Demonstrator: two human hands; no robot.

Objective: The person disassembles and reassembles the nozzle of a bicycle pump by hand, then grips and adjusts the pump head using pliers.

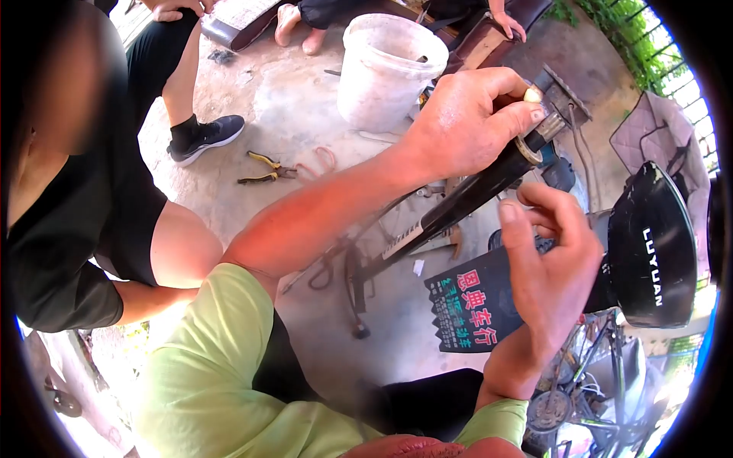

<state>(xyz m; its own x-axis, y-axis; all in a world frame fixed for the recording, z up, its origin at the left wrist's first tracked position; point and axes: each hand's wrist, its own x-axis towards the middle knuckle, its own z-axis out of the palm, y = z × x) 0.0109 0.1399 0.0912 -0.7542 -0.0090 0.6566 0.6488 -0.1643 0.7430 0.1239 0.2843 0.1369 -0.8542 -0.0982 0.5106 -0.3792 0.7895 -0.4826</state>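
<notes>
My left hand point(466, 118) reaches across to the upper end of a long black tube point(481, 187). Its thumb and fingers are closed around the metal fitting point(551, 122) there, with a small pale yellowish bit point(532, 95) showing at the fingertips. My right hand point(556, 256) hovers below the tube, fingers loosely curled, thumb apart, nothing visible between them. Behind and beside it are a black mudflap point(462, 305) with red and green characters and a black curved part point(653, 248) marked LUYUAN. Shadow and my arm partly hide the tube's lower end.
A stained white bucket point(385, 72) stands on the concrete floor beyond my left forearm. Yellow-handled pliers point(266, 168) lie left of it. A person in dark clothes point(92, 229) is close on my left; another person's hand point(510, 24) is at the top. Bicycle-like parts point(588, 389) are at lower right.
</notes>
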